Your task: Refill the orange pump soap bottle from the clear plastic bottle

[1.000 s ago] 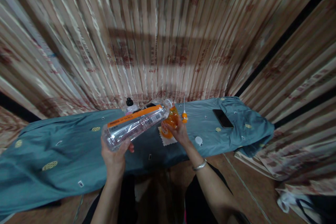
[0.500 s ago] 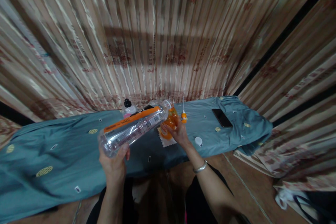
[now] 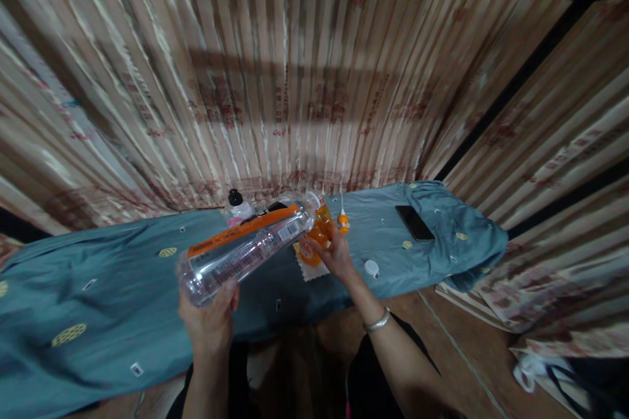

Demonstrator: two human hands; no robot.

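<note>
My left hand (image 3: 209,317) is wrapped round the base of a large clear plastic bottle (image 3: 246,250) with an orange label. The bottle is tilted, its neck low and to the right, meeting the mouth of an orange bottle (image 3: 322,222). My right hand (image 3: 337,252) grips that orange bottle, which stands over a small white cloth (image 3: 312,270) with a scalloped edge. An orange pump top (image 3: 343,219) with a thin tube lies just right of the orange bottle. Whether liquid passes between the two mouths is too dim to make out.
Behind the clear bottle stands a bottle with a black cap (image 3: 236,200). A white round cap (image 3: 371,268) and a dark phone (image 3: 415,222) lie to the right on the blue-green sheet (image 3: 132,275). A striped curtain (image 3: 304,78) hangs behind.
The clear bottle's base and my left hand have shifted slightly down and left. Both hands keep their hold, and the bottle mouths stay together.
</note>
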